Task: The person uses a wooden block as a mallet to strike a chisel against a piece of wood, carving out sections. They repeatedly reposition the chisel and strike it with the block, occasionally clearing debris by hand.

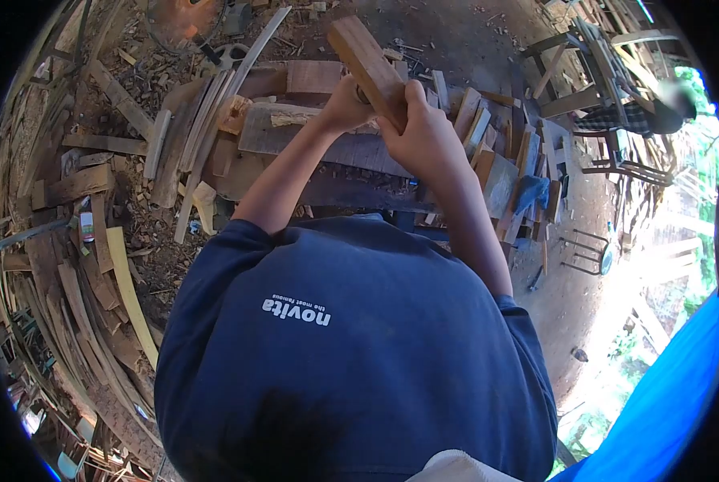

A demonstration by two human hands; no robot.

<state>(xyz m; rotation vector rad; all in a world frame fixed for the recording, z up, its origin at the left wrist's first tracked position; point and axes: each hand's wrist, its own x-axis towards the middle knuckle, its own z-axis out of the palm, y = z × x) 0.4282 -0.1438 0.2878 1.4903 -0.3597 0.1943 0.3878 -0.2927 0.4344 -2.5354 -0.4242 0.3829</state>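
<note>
A thick rectangular wooden block (pixel 365 63) is held up at a slant over the workbench, its far end pointing to the upper left. My right hand (pixel 424 132) grips the near end of it, thumb up along the side. Against the block's left side is my left hand (pixel 348 106), curled, with its fingertips hidden behind the wood. A small dark round thing shows by the left fingers, too small to name. Below both hands lies a worn wooden plank (pixel 327 147) on the bench.
Several wood offcuts (pixel 500 173) crowd the right of the bench, with a blue cloth or bag (pixel 530 194) among them. Long strips (pixel 206 120) lean at the left. A stool (pixel 604 255) stands on the right. A person (pixel 657 116) is near the upper right edge.
</note>
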